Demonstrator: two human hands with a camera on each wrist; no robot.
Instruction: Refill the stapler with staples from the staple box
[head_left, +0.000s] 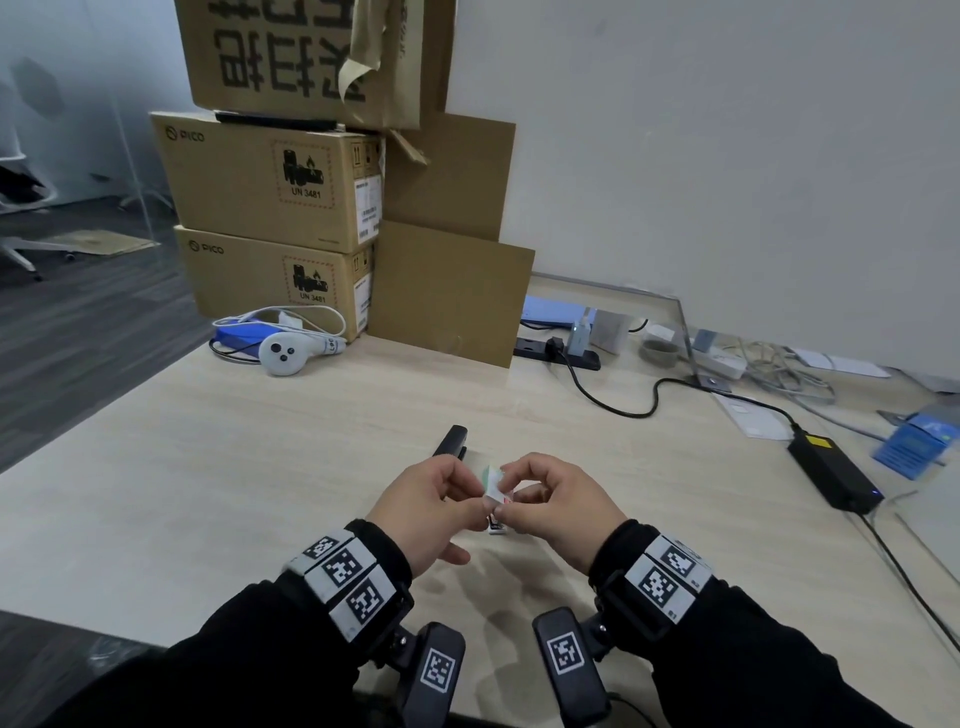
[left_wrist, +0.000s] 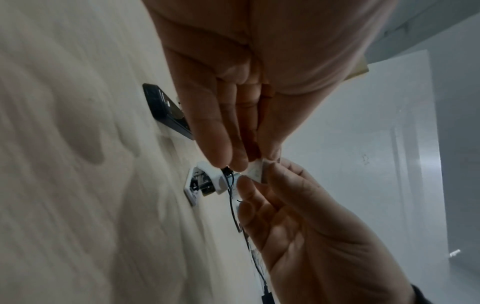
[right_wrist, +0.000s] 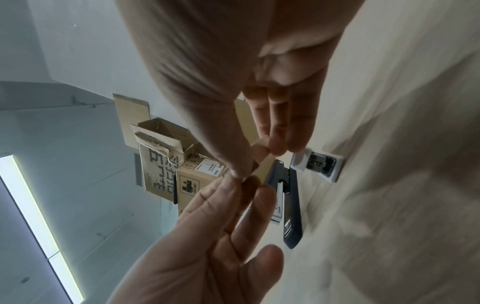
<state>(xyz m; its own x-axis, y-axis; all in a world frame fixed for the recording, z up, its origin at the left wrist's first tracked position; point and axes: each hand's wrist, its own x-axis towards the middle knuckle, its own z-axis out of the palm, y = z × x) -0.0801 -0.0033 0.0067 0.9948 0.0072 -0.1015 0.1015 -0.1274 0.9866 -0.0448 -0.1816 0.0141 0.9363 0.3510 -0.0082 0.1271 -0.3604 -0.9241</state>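
Pale tabletop (head_left: 208, 467) beneath us, our left hand (head_left: 421, 506) and right hand (head_left: 558, 504) both pinch the small staple box (head_left: 493, 483) above its near edge; we should pry gently, keeping it level beside the stapler (head_left: 451, 441).

From the head view, the left hand (head_left: 431, 506) and right hand (head_left: 556, 506) cover most of the small staple box (head_left: 493, 486) pinched between them; its printing is too small to read. The stapler (head_left: 451, 441) at 12 o'clock of the hands shows only its far end. In the left wrist view the white tray (left_wrist: 205, 183) is blurred, its contents unclear. The top cardboard box (head_left: 306, 57) is cut off by the upper edge.
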